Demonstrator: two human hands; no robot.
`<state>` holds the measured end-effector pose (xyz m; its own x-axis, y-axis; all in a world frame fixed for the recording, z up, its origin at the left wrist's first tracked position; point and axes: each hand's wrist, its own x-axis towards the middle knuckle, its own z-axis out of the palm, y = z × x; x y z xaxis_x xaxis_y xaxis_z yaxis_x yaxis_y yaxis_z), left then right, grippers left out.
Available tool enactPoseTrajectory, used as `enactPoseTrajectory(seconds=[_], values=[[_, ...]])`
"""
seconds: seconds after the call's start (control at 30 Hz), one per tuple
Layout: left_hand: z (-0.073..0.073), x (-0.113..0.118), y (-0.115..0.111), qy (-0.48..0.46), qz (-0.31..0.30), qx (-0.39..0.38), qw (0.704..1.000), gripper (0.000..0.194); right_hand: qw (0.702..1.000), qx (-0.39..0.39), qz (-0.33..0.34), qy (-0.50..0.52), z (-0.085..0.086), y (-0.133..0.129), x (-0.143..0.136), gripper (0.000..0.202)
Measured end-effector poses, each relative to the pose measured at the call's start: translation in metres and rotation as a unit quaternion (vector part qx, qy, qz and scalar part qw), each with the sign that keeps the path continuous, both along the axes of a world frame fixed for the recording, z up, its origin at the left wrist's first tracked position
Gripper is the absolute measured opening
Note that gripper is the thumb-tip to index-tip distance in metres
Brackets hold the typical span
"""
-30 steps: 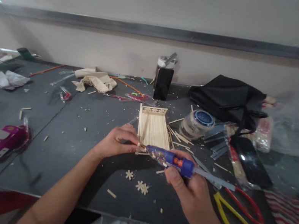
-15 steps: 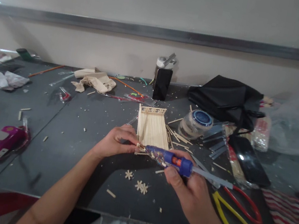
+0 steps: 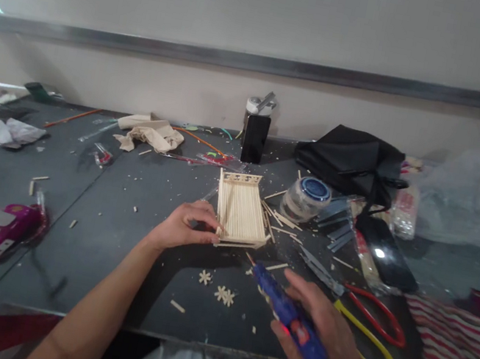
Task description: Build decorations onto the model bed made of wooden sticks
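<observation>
- Your left hand [image 3: 187, 227] pinches at the near left corner of the stick frame [image 3: 243, 211], thumb against fingers; whether a small loose piece sits in that pinch cannot be told.
- Your right hand [image 3: 327, 328], blurred, curls loosely around the glue gun [image 3: 278, 302], whose nozzle points toward the frame's near edge without touching it.
- The frame lies on the table [image 3: 110, 231] ahead of you: its slatted base looks complete, and a patterned rail spans the far end.
- The near end shows no such rail, so it seems less finished.
- Three star-shaped pieces [image 3: 205, 277] lie unattached, nearer you.
- Loose sticks [image 3: 282, 219] and a jar [image 3: 306, 202] sit right of the frame; scissors [image 3: 376, 318] lie beyond your right hand.
</observation>
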<state>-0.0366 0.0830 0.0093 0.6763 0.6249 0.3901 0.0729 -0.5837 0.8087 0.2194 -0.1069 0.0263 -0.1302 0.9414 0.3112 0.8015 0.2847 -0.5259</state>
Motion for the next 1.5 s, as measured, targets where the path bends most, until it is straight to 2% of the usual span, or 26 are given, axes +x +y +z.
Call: enactPoseTrajectory(seconds=[0.1, 0.23, 0.43, 0.53, 0.63, 0.7, 0.73, 0.83, 0.97, 1.07, 1.27, 1.37, 1.5], values=[[0.001, -0.002, 0.001, -0.002, 0.000, -0.014, 1.000, 0.018, 0.992, -0.023, 0.064, -0.107, -0.018, -0.012, 0.019, 0.069], [0.000, -0.004, 0.001, -0.005, 0.004, -0.016, 1.000, 0.016, 0.980, -0.069, 0.055, -0.179, -0.024, -0.016, 0.037, 0.061], [-0.003, -0.004, 0.001, -0.005, 0.002, -0.020, 1.000, 0.016, 0.970, -0.157, 0.065, -0.175, -0.009, -0.008, 0.059, 0.077], [-0.001, -0.006, 0.001, -0.012, -0.002, -0.043, 0.999, 0.016, 0.977, -0.154, 0.065, -0.134, 0.009, 0.002, 0.063, 0.067], [0.000, -0.007, 0.003, -0.019, 0.020, -0.065, 0.997, 0.016, 0.991, -0.133, -0.007, -0.021, 0.038, 0.022, 0.046, 0.036], [-0.001, -0.007, 0.005, -0.026, 0.044, -0.079, 0.996, 0.016, 0.992, -0.107, -0.054, 0.030, 0.057, 0.044, 0.023, 0.027], [-0.003, -0.007, 0.006, -0.030, 0.056, -0.086, 0.994, 0.016, 0.992, -0.103, -0.052, 0.042, 0.064, 0.057, 0.010, 0.023], [-0.009, -0.006, 0.008, -0.040, 0.083, -0.108, 0.990, 0.017, 0.991, -0.123, 0.025, 0.041, 0.074, 0.102, -0.030, 0.019], [-0.014, -0.006, 0.010, -0.052, 0.093, -0.125, 0.986, 0.017, 0.988, -0.148, 0.024, -0.023, 0.061, 0.157, -0.061, 0.028], [-0.012, -0.007, 0.009, -0.059, 0.079, -0.130, 0.987, 0.020, 0.986, -0.160, 0.025, -0.039, 0.047, 0.180, -0.070, 0.043], [-0.001, -0.007, 0.003, -0.003, -0.002, -0.114, 0.994, 0.023, 0.983, -0.177, 0.013, -0.042, 0.032, 0.187, -0.074, 0.045], [0.003, -0.005, 0.001, 0.019, -0.003, -0.081, 0.997, 0.024, 0.982, -0.186, 0.015, -0.034, 0.030, 0.188, -0.075, 0.043], [0.002, -0.003, 0.000, 0.025, -0.006, -0.074, 0.997, 0.021, 0.981, -0.191, 0.022, -0.017, 0.030, 0.189, -0.077, 0.041]])
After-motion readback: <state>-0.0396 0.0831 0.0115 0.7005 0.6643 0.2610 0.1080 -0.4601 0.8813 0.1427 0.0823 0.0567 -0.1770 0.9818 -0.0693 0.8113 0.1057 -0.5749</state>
